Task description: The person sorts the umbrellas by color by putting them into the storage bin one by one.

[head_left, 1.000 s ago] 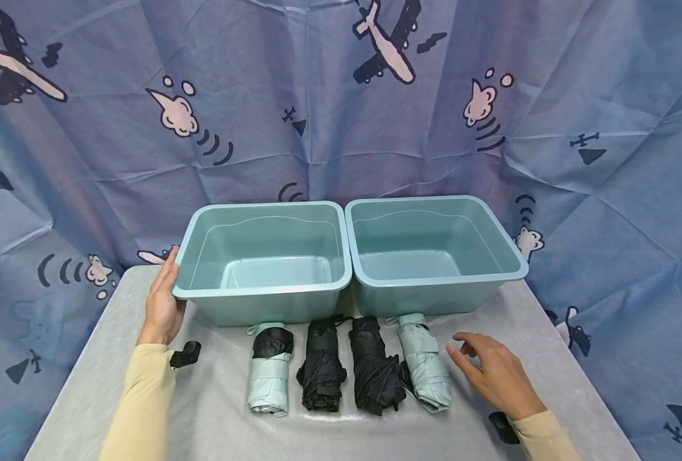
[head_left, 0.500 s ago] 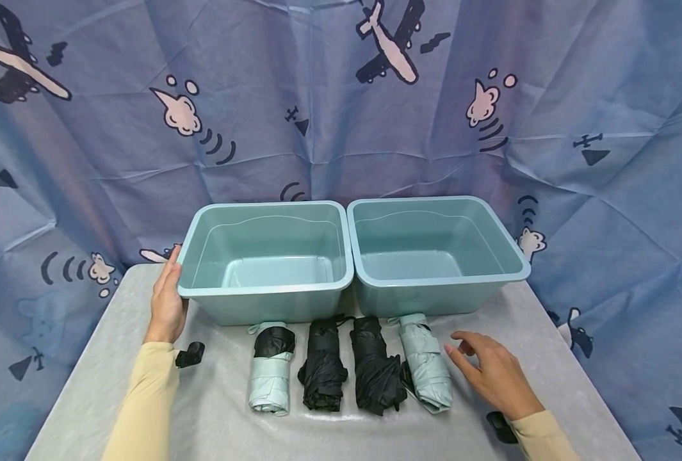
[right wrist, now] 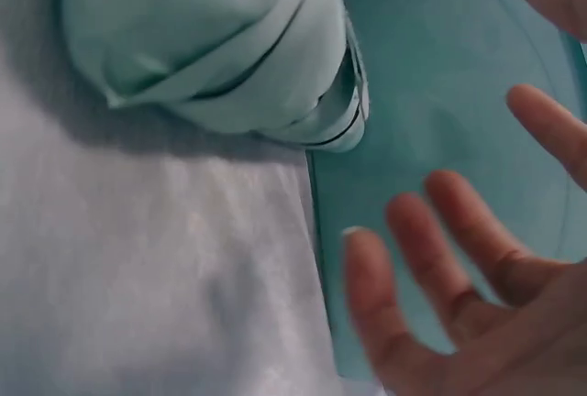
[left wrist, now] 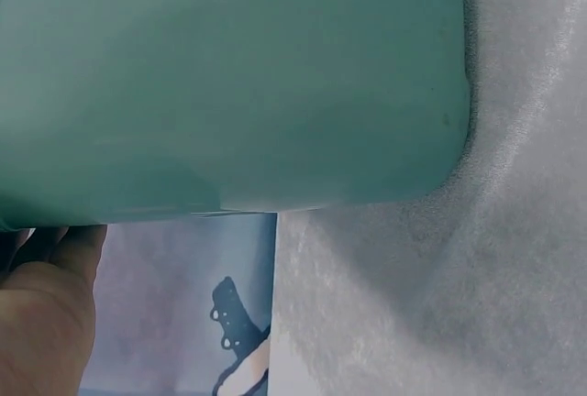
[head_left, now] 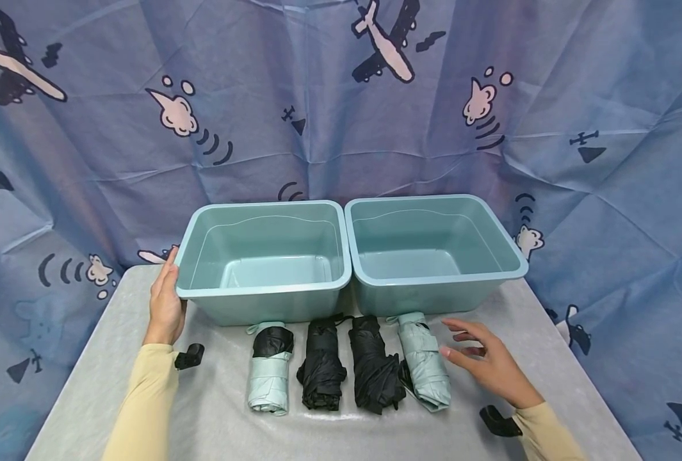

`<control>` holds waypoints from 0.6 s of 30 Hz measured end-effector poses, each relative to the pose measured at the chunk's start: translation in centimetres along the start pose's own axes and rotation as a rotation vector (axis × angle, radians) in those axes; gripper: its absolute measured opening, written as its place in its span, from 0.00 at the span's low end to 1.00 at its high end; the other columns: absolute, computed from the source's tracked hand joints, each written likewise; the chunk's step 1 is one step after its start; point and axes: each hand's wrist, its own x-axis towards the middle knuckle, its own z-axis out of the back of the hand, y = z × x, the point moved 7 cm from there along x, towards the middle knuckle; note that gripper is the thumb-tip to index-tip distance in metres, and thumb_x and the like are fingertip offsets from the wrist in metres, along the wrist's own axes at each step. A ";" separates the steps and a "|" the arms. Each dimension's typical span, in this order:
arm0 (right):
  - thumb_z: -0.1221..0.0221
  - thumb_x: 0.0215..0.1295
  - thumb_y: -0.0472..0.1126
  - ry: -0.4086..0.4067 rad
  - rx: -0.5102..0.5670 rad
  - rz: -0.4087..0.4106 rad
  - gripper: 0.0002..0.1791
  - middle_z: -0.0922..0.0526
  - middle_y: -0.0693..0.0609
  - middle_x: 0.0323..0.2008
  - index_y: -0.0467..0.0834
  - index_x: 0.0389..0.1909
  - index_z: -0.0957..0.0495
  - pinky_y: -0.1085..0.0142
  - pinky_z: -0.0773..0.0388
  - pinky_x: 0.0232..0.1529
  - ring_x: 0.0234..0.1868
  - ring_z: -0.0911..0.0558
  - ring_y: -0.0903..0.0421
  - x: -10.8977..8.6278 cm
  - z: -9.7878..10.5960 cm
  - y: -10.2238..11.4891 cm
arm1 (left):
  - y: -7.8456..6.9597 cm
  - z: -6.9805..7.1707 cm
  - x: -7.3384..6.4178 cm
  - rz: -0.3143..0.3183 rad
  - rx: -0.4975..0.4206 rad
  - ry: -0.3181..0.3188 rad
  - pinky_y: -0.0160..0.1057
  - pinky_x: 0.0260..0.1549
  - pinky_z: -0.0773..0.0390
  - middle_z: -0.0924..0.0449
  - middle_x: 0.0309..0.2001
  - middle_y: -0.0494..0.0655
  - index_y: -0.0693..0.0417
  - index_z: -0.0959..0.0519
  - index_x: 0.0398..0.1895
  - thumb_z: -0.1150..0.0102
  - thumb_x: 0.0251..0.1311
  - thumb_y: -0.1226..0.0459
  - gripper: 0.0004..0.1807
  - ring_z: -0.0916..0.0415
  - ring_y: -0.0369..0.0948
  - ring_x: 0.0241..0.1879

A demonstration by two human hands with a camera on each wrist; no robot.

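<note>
My left hand point(head_left: 164, 310) rests against the left end of a pale green plastic tub point(head_left: 260, 308), fingers straight along its side beneath the rim. In the left wrist view the fingertips are partly hidden at the tub wall point(left wrist: 229, 93). My right hand point(head_left: 490, 365) hovers with spread fingers just right of a mint folded umbrella point(head_left: 425, 365), holding nothing. The right wrist view has the thumb and fingers point(right wrist: 371, 277) apart from that umbrella point(right wrist: 220, 38). To its left lie two black folded umbrellas point(head_left: 372, 371) and another mint umbrella with a black band point(head_left: 268, 381).
A second pale green tub point(head_left: 421, 298) stands beside the first, their rims nearly meeting. Both tubs have bare floors. A grey-white cloth covers the table point(head_left: 214, 410), and a blue curtain point(head_left: 341, 128) printed with planes hangs close behind.
My right hand has shifted slightly forward and its fingers have spread beside the right mint umbrella. The left hand stays at the tub, and the umbrellas have not moved.
</note>
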 end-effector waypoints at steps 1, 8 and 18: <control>0.32 0.67 0.46 0.039 0.046 -0.023 0.32 0.26 0.40 0.63 0.44 0.70 0.28 0.50 0.22 0.49 0.58 0.24 0.39 0.1 -0.1 -0.3 | 0.0 0.0 0.0 0.000 0.006 0.001 0.38 0.74 0.48 0.59 0.82 0.49 0.52 0.57 0.83 0.70 0.83 0.56 0.30 0.57 0.43 0.79; 0.29 0.63 0.44 0.255 0.217 -0.178 0.43 0.33 0.34 0.68 0.48 0.77 0.37 0.45 0.24 0.52 0.62 0.28 0.36 0.4 -1.6 -2.4 | 0.1 0.1 -0.1 0.001 0.005 0.027 0.38 0.74 0.48 0.59 0.82 0.49 0.51 0.57 0.83 0.70 0.83 0.55 0.31 0.57 0.44 0.79; 0.25 0.57 0.44 0.351 0.230 -0.222 0.47 0.35 0.35 0.70 0.52 0.77 0.37 0.51 0.25 0.51 0.59 0.28 0.40 1.0 -3.6 -3.0 | 0.0 0.1 0.0 0.006 0.000 0.062 0.39 0.75 0.49 0.60 0.82 0.50 0.51 0.59 0.83 0.69 0.83 0.55 0.32 0.58 0.44 0.79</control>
